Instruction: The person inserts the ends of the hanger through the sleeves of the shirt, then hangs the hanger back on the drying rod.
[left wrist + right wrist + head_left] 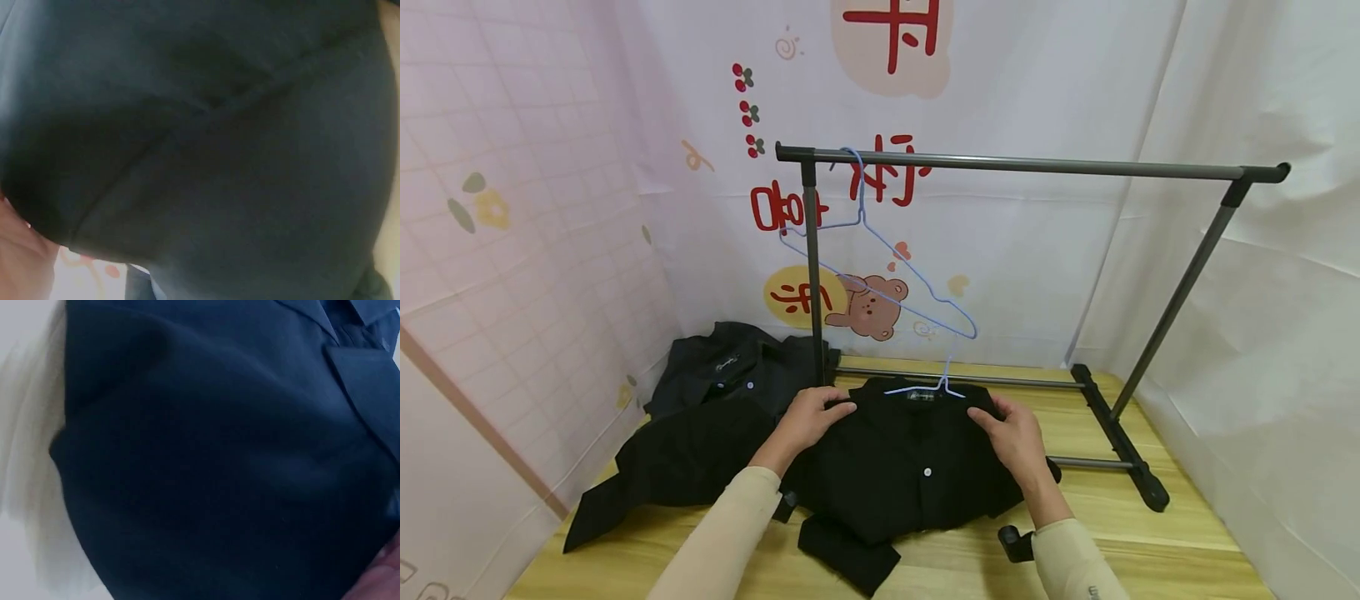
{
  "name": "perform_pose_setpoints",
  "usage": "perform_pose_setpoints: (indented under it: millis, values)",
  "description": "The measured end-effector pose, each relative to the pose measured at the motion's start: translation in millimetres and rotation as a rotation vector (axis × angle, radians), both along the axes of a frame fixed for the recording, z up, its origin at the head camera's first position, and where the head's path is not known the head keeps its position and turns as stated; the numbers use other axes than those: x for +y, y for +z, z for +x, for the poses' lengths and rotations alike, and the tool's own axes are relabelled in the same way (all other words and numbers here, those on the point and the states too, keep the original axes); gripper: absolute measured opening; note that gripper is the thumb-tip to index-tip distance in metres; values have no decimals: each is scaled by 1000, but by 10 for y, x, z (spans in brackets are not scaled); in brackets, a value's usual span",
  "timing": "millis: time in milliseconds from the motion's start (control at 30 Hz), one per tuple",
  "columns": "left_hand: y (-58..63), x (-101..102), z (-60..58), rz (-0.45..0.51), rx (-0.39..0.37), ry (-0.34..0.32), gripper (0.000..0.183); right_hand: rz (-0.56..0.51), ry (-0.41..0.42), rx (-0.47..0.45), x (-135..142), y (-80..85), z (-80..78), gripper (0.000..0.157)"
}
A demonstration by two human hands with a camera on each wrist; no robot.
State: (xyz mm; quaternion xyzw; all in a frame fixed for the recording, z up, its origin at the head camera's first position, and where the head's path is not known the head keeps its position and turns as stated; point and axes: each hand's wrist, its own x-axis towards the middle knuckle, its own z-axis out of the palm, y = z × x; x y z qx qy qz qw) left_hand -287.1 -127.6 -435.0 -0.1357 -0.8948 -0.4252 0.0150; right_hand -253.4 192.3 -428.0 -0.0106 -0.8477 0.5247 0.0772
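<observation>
A black shirt (880,475) with white buttons is spread in front of me, its collar toward the rack. The neck of a light blue hanger (943,383) sticks up from the collar; its lower part is hidden in the shirt. My left hand (807,425) grips the left shoulder, and my right hand (1019,437) grips the right one, thumbs on top of the cloth. Black cloth (206,162) nearly fills the left wrist view. In the right wrist view, shirt fabric (225,462) and part of the collar show, with fingers (382,575) at the lower right corner.
A dark metal clothes rack (1037,166) stands behind the shirt, and another blue hanger (917,271) hangs from its left end. To the left, more dark clothing (700,442) lies heaped on the wooden table (1180,550). White printed curtains (1037,75) enclose the back and sides.
</observation>
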Motion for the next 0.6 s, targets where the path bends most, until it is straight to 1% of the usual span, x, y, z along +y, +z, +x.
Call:
perform_pose_setpoints:
  millis: [67,133,233,333,400,500,600]
  values:
    - [-28,-44,-6,-12,-14,-12,12,-35,17,-41,19,-28,0,28]
    - [-55,-53,-9,-34,-26,-25,15,-47,32,-65,27,-63,2,27]
    - [-76,-2,-5,-50,-46,-33,32,-46,41,-62,16,-100,11,27]
    - [-77,100,8,-81,-19,-50,48,-52,58,-37,-3,-118,16,27]
    - [-63,182,23,-79,2,-75,50,-55,66,-23,-19,-117,18,27]
    - [-35,297,49,-53,29,-115,43,-46,66,-12,-38,-107,24,28]
    - [-16,372,68,-17,36,-115,35,-17,42,2,-50,-97,33,31]
